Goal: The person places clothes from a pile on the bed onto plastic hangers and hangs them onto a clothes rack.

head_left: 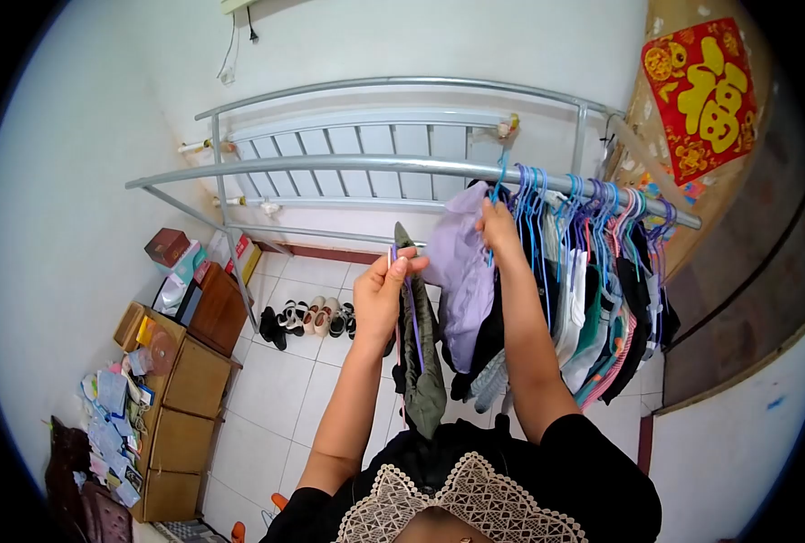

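Note:
My left hand is closed around the tops of a purple hanger and a pale pink one beside it. An olive-green garment hangs down from these, close to my chest and off the rail. Up at the rail, my right hand is closed on a blue hanger whose hook reaches the bar. A lavender garment hangs just left of that hand, with black clothing partly hidden behind it.
A silver clothes rack spans the view. Several garments on coloured hangers crowd its right end. A white radiator is behind it. Shoes stand on the tiled floor, and a wooden cabinet is at the left.

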`<move>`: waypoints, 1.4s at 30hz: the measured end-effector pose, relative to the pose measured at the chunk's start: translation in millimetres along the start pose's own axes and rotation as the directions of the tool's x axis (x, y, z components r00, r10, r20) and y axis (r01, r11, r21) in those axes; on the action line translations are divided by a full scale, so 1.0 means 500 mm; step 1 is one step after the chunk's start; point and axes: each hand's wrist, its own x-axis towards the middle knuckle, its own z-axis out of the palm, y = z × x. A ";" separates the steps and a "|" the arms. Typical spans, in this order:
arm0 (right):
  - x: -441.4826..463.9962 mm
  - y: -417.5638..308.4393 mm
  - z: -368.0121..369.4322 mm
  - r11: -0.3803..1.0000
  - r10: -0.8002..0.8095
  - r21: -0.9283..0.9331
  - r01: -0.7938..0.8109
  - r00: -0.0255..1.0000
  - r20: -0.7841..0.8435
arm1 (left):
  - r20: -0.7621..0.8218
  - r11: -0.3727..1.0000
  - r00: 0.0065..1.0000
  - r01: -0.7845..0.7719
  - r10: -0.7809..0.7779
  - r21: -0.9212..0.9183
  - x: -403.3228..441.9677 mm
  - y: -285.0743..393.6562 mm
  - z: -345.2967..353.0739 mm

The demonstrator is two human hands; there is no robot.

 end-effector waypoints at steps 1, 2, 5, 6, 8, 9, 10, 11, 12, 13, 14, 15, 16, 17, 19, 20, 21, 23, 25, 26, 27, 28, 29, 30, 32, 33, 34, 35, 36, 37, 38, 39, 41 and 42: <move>0.006 0.021 0.007 0.988 -0.027 -0.155 0.018 0.998 -0.054 | 0.004 1.000 1.000 -0.003 0.003 -0.011 0.006 0.000 0.002; 0.002 0.054 0.026 0.969 -0.147 -0.225 0.099 0.967 -0.208 | 0.002 1.000 1.000 0.001 -0.001 -0.009 0.011 -0.002 0.003; -0.130 -0.004 0.039 0.744 -0.614 -0.547 0.383 0.716 -0.333 | 0.005 0.999 0.999 -0.039 0.039 -0.002 0.025 -0.007 0.006; -0.185 -0.030 0.040 0.727 -0.591 -0.579 0.370 0.766 -0.254 | -0.007 0.999 0.999 -0.042 0.042 0.007 0.028 -0.009 0.009; -0.271 -0.044 0.059 0.742 -0.503 -0.527 0.414 0.864 -0.030 | -0.016 0.999 0.999 -0.045 0.046 0.016 0.038 -0.010 0.016; -0.299 -0.040 0.072 0.780 -0.444 -0.435 0.450 0.888 0.124 | -0.014 0.998 0.999 -0.052 0.053 0.040 0.044 -0.010 0.019; -0.310 -0.028 0.089 0.914 -0.258 -0.225 0.339 0.910 0.325 | -0.012 0.996 0.998 -0.057 0.058 0.064 0.047 -0.011 0.021; -0.314 -0.009 0.102 0.988 -0.103 -0.041 0.148 0.836 0.539 | -0.011 0.997 0.999 -0.052 0.053 0.065 0.047 -0.013 0.025; -0.311 0.011 0.111 0.989 -0.102 -0.040 0.146 0.837 0.538 | -0.002 0.996 0.998 -0.065 0.066 0.066 0.048 -0.015 0.029; -0.303 0.030 0.123 0.979 -0.145 -0.058 0.194 0.873 0.466 | 0.006 0.994 0.997 -0.082 0.082 0.067 0.053 -0.014 0.030; -0.299 0.027 0.130 0.967 -0.192 -0.079 0.241 0.899 0.393 | 0.006 0.994 0.996 -0.086 0.086 0.070 0.059 -0.010 0.025; -0.293 0.024 0.126 0.950 -0.211 -0.155 0.269 0.925 0.316 | -0.047 0.996 0.996 -0.077 0.079 0.038 0.063 -0.005 0.017; -0.282 0.018 0.123 0.976 -0.193 -0.050 0.214 0.944 0.269 | -0.100 0.998 0.993 -0.068 0.068 0.004 0.066 0.000 0.008; -0.268 0.010 0.118 0.985 -0.170 0.058 0.161 0.960 0.225 | -0.153 0.998 0.987 -0.061 0.056 -0.030 0.069 0.005 0.001; -0.234 -0.028 0.091 0.985 -0.161 0.092 0.148 0.975 0.151 | -0.199 0.995 0.977 -0.085 0.072 -0.056 0.071 0.017 -0.013; -0.211 -0.038 0.081 0.981 -0.181 0.095 0.171 0.976 0.119 | -0.200 0.995 0.976 -0.096 0.089 -0.028 0.071 0.020 -0.023; -0.187 -0.045 0.071 0.977 -0.199 0.096 0.191 0.976 0.087 | -0.200 0.995 0.975 -0.104 0.102 0.001 0.069 0.022 -0.029; -0.130 -0.044 0.056 0.977 -0.193 0.104 0.187 0.980 0.054 | -0.202 0.994 0.974 -0.106 0.104 0.001 0.060 0.025 -0.027; -0.078 -0.031 0.051 0.990 -0.132 0.055 0.132 0.991 -0.014 | -0.177 0.997 0.981 -0.083 0.082 0.000 0.053 0.018 -0.024; -0.064 -0.023 0.049 0.994 -0.113 -0.004 0.114 0.992 0.048 | -0.168 0.997 0.982 -0.079 0.081 0.018 0.051 0.013 -0.022; -0.062 -0.008 0.050 0.993 -0.117 -0.003 0.117 0.992 0.047 | -0.168 0.996 0.982 -0.083 0.085 0.018 0.050 0.010 -0.019; -0.068 0.011 0.053 0.942 -0.219 -0.263 0.207 0.976 -0.015 | -0.164 0.996 0.983 -0.082 0.084 0.018 0.050 0.008 -0.016; -0.084 0.017 0.057 0.820 -0.328 -0.510 0.259 0.943 -0.048 | -0.161 0.997 0.984 -0.078 0.079 0.017 0.049 0.007 -0.015; -0.104 0.014 0.070 0.808 -0.397 -0.531 0.255 0.902 -0.170 | -0.137 0.996 0.987 -0.079 0.084 0.046 0.046 0.008 -0.017; -0.162 -0.019 0.073 0.745 -0.545 -0.558 0.364 0.816 -0.195 | -0.127 0.996 0.988 -0.081 0.085 0.030 0.044 0.011 -0.016; -0.196 -0.041 0.074 0.666 -0.677 -0.587 0.460 0.704 -0.217 | -0.113 0.996 0.990 -0.085 0.087 0.017 0.044 0.012 -0.015; -0.228 -0.044 0.079 0.662 -0.660 -0.552 0.506 0.743 -0.112 | -0.111 0.996 0.990 -0.083 0.085 0.017 0.045 0.008 -0.015; -0.261 -0.043 0.086 0.661 -0.640 -0.514 0.547 0.768 -0.006 | -0.089 0.996 0.992 -0.085 0.085 0.007 0.047 0.003 -0.014; -0.294 -0.044 0.098 0.646 -0.612 -0.477 0.596 0.778 0.143 | -0.064 0.996 0.994 -0.087 0.087 -0.004 0.050 -0.001 -0.011; -0.321 -0.043 0.112 0.635 -0.576 -0.433 0.640 0.765 0.288 | -0.058 0.996 0.995 -0.087 0.087 -0.006 0.051 -0.001 -0.005; -0.342 -0.040 0.125 0.755 -0.407 -0.370 0.541 0.830 0.382 | -0.034 0.996 0.995 -0.094 0.094 -0.001 0.051 0.001 0.002; -0.355 -0.038 0.134 0.854 -0.228 -0.320 0.411 0.847 0.480 | -0.012 0.995 0.995 -0.099 0.099 0.004 0.048 0.002 0.008; -0.341 -0.040 0.135 0.986 0.021 -0.147 0.074 0.831 0.555 | 0.018 0.996 0.996 -0.084 0.084 0.003 0.045 0.003 0.015; -0.327 -0.019 0.142 0.941 -0.159 -0.213 0.263 0.899 0.409 | 0.016 0.990 0.991 -0.132 0.131 0.043 0.045 0.003 0.018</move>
